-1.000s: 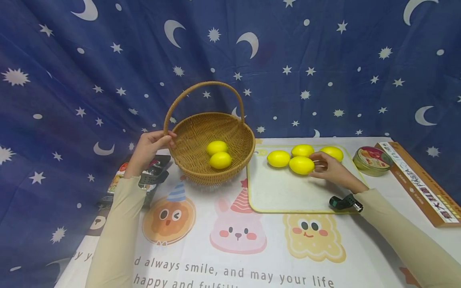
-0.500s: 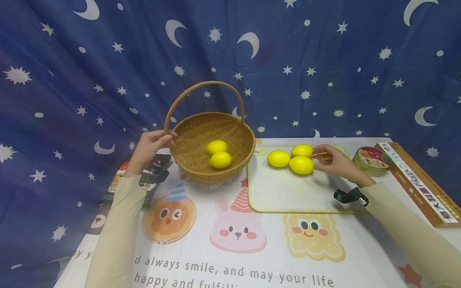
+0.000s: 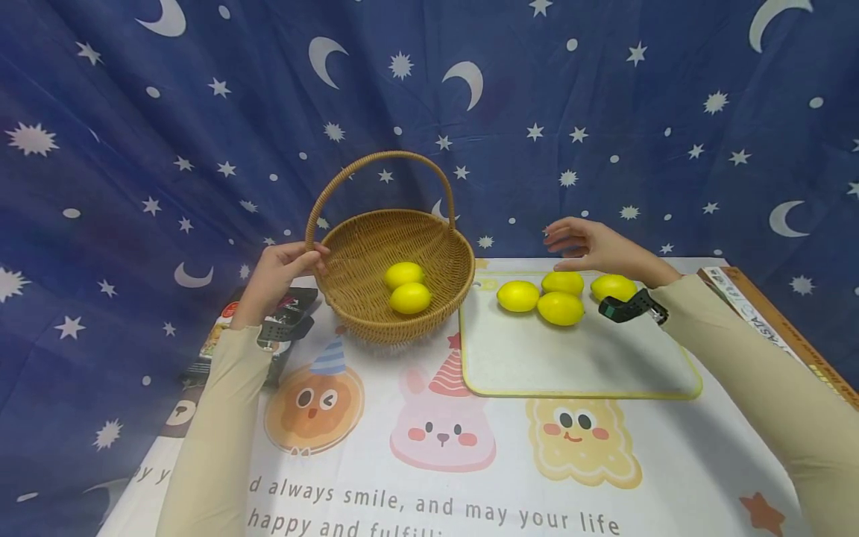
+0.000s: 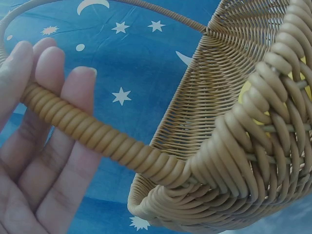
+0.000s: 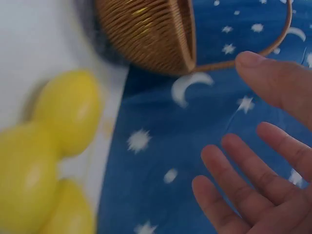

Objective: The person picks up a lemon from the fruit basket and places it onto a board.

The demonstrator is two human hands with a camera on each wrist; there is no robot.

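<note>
My left hand (image 3: 274, 274) holds the wicker basket (image 3: 376, 328) at the left foot of its arched handle (image 4: 92, 134), with the thumb and fingers around it. Tilted toward me, the basket shows two yellow lemons (image 3: 411, 298) lying against each other inside. My right hand (image 3: 593, 246) hovers in the air behind and above several lemons (image 3: 560, 309) on a white cutting board (image 3: 523, 365) with a yellow rim. Nothing lies between its spread, slightly bent fingers in the right wrist view. One lemon (image 3: 614, 288) sits apart at the right, partly behind the wrist camera.
A dark food package (image 3: 224, 324) lies to the left under my left forearm. Along the right edge runs a long pasta box (image 3: 758, 313), partly behind my right sleeve. A blue curtain (image 3: 496, 179) with moons and stars hangs behind the table.
From beside the front lemon, my right hand moved right and back, then rose left above the lemons. The right forearm now covers the round tin. My left hand and the basket stay put.
</note>
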